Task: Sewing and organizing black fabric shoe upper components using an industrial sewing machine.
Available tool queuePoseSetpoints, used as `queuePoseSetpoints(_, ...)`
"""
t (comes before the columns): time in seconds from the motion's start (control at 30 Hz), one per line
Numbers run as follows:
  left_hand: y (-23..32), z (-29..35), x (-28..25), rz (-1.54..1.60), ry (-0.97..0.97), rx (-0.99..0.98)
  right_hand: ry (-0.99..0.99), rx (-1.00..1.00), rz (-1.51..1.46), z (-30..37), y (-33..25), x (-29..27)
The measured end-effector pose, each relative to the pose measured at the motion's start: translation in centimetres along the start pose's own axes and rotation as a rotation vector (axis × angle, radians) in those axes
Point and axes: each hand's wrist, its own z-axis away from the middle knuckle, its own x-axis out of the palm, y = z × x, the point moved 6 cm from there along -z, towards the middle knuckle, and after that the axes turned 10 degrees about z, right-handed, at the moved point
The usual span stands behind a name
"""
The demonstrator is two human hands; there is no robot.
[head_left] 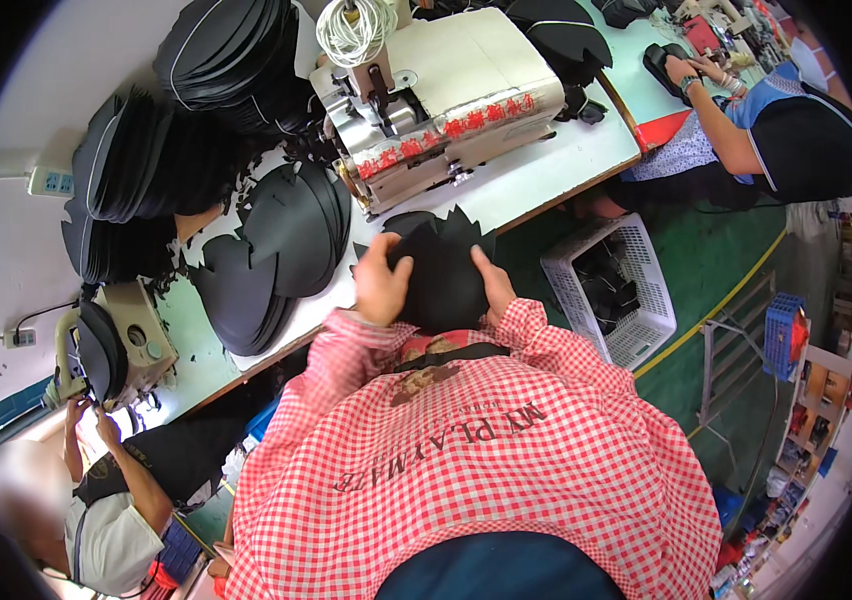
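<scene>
Held the black cutouts [443, 270] between both hands at the near edge of the table [601, 130], just in front of the sewing machine [476, 75] and above the lap, jagged end pointing away from the body. Set the left hand [383, 285] against the left side, thumb spread apart from the forefinger and lying over the black surface; could not tell the grip of the other left fingers, curled and partly hidden. Laid the right hand [495, 285] along the right side, one digit stretched over the top near the edge; could not tell the hold of the remaining right fingers, tucked out of sight.

Had fanned piles [236, 285] of similar black shapes on the table to the left, with tall tied bundles [221, 50] beyond. Saw a white coil of cord [356, 32] above the machine. Had a white basket [652, 288] holding black pieces on the green floor [716, 265] to the right. Saw one co-worker [796, 140] at upper right handling a black item [658, 65], and another [116, 540] at lower left.
</scene>
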Motion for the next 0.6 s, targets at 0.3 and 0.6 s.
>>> queuePoseSetpoints(0.3,-5.2,-9.6,-20.2,0.275,-0.335,-0.222,0.211,-0.110,0.288,-3.6,1.7,-2.4)
queuePoseSetpoints(0.6,-2.7,-4.7,-4.5,0.080,-0.395,-0.615,0.242,-0.190,0.486,-0.9,-0.7,-0.2)
